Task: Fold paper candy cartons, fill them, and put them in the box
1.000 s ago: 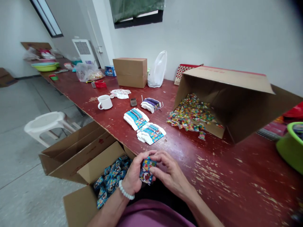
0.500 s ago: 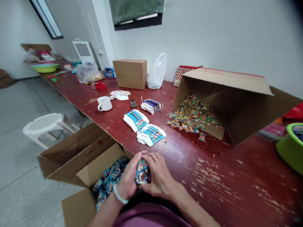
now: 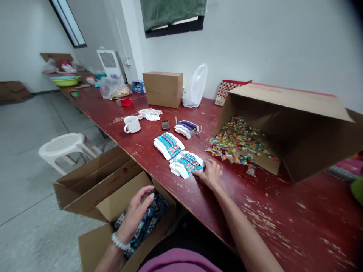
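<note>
We see our right hand (image 3: 210, 173) on the red table (image 3: 241, 185), at the right edge of the near blue stack (image 3: 185, 165). Its fingers are bent and its thumb rests at the lower corner of the stack; we cannot tell whether it has taken hold of a carton or only touches it. Our left hand (image 3: 136, 213), with a bead bracelet (image 3: 120, 241) at the wrist, is above the low box (image 3: 121, 198) beside the table. This hand is half open, the thumb standing apart from the fingers, and we see nothing held in it. Under it, blue packs (image 3: 147, 223) lie in a heap in the box. The far blue stack (image 3: 169, 146) is fanned out just beyond the near one, and behind it we find a purple stack (image 3: 186, 129), with a phone (image 3: 165, 125) to its left. A white mug (image 3: 132, 124) stands near the table's left edge. On the right, a big box (image 3: 309, 151) lies on its side, and wrapped candies (image 3: 235, 141) spill from its mouth onto the table.
</note>
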Tool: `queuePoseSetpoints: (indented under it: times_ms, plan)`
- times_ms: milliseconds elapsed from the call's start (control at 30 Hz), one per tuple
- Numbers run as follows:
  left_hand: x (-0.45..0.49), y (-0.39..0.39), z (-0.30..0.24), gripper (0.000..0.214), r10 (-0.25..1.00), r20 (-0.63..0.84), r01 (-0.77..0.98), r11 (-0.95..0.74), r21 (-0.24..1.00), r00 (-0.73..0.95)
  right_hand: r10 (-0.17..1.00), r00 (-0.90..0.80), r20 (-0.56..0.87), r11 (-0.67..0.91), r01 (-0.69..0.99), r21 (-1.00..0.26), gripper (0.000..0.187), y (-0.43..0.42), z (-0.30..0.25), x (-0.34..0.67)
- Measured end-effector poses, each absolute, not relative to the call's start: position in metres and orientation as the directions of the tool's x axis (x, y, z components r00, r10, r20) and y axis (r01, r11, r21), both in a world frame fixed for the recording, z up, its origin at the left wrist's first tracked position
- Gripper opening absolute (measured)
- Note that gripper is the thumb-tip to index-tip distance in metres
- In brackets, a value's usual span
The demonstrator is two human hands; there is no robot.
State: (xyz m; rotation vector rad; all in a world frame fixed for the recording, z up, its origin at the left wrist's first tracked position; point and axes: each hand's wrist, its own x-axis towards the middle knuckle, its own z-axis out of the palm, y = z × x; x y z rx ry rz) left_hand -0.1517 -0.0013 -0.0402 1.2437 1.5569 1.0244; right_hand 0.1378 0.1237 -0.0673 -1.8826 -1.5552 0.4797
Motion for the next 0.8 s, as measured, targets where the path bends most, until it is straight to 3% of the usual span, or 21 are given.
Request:
queuePoseSetpoints:
  times_ms: [200,367,467,567,633,733,800]
  plan:
    - [-0.116,0.021,-0.029,0.041,0.999,-0.019,0.261,0.031,0.965,-0.048,0.937,0.347,0.028,-0.167,0.519,-0.838,0.039,0.126,-0.065,0.140]
    - [-0.107,0.035,-0.014,0.041,0.991,0.071,0.264,-0.039,0.964,-0.113,0.983,0.179,-0.048,-0.084,0.201,-0.976,0.041,0.113,-0.041,0.152]
    - [-0.101,0.039,0.002,0.038,0.993,0.038,0.132,-0.023,0.991,-0.111,0.996,0.077,-0.047,-0.050,0.045,-0.998,0.041,0.094,-0.023,0.156]
    - [-0.089,0.040,0.015,0.040,0.970,-0.182,-0.122,0.202,0.972,0.159,0.999,0.001,-0.044,-0.044,-0.050,-0.998,0.038,0.074,-0.007,0.153]
    - [-0.079,0.038,0.016,0.050,0.825,-0.311,-0.232,0.457,0.859,0.472,0.997,-0.063,-0.033,-0.039,-0.101,-0.994,0.035,0.063,0.001,0.149]
    - [-0.064,0.032,0.011,0.063,0.544,-0.285,-0.231,0.693,0.683,0.789,0.984,-0.179,-0.002,-0.033,-0.168,-0.985,0.031,0.050,0.010,0.144]
    - [-0.056,0.026,0.007,0.066,0.479,-0.231,-0.235,0.727,0.645,0.847,0.972,-0.236,0.007,-0.039,-0.190,-0.981,0.030,0.044,0.015,0.144]
